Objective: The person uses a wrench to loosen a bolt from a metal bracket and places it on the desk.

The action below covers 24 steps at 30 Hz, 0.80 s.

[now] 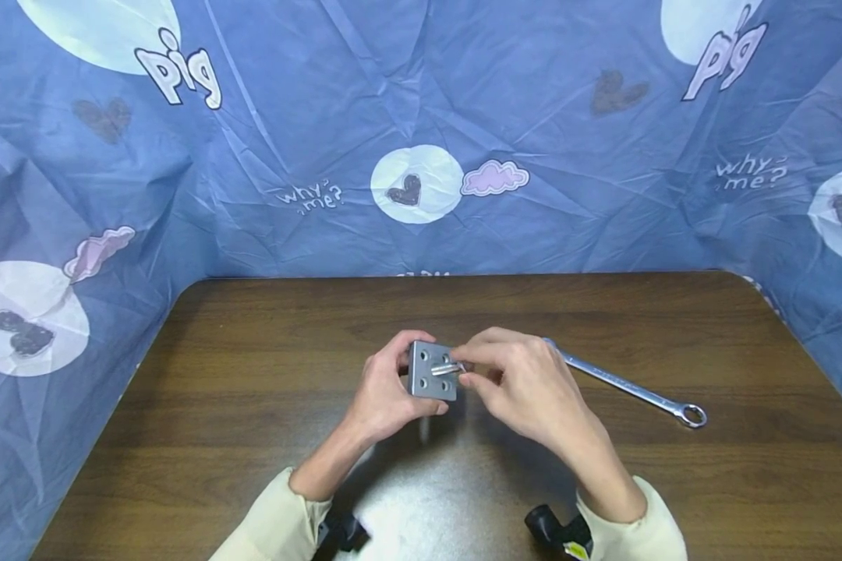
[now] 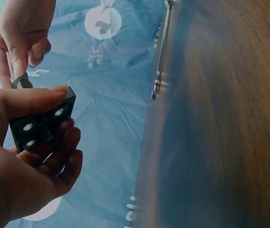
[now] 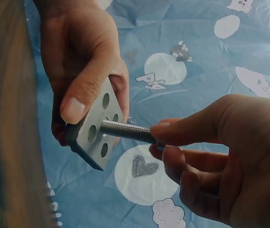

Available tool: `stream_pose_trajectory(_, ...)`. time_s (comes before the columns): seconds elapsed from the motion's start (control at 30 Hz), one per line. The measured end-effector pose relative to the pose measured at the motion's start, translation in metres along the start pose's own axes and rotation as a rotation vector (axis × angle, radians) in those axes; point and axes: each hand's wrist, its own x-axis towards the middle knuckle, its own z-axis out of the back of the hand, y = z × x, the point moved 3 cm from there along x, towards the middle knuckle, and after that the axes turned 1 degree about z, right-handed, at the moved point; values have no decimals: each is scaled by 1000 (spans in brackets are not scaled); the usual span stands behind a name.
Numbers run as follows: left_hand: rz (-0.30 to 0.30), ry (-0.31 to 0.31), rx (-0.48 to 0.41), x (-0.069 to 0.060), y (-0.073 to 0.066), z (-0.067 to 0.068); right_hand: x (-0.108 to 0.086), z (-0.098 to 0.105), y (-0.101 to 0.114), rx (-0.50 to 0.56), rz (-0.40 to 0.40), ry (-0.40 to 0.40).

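My left hand (image 1: 386, 389) grips a grey metal plate (image 1: 421, 369) by its edges, with the thumb along one side. The plate has several round holes near its corners. From its middle sticks out a threaded bolt (image 3: 128, 131). My right hand (image 1: 529, 382) pinches the bolt's outer end between thumb and fingers. That end is partly hidden by the fingertips; a small wider piece shows there, but I cannot tell if it is a head or a nut. In the left wrist view, the plate's dark back (image 2: 42, 118) faces the camera, with a short stub near its middle.
A long combination wrench (image 1: 624, 383) lies on the brown wooden table (image 1: 252, 327), right of my right hand, its far end hidden behind that hand. A blue printed cloth (image 1: 309, 101) hangs around the table's back and sides.
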Motion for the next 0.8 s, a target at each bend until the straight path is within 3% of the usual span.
stream_pose_trajectory(0.27, -8, 5, -11, 0, -2, 1, 0, -2, 3, -22, 102, -57)
stream_pose_trajectory(0.4, -9, 7, -5, 0, -3, 1, -1, -2, 3, -22, 126, -37)
stream_pose_trajectory(0.57, -15, -6, 1, 0, -3, 2, 0, 0, 0, -16, 10, 24)
stream_pose_trajectory(0.7, -2, -4, 5, -1, -3, 2, 2, 0, -3, -48, -115, 37)
stream_pose_trajectory(0.8, 12, 1, 5, -1, -2, 2, 2, -2, -3, -86, -165, 40)
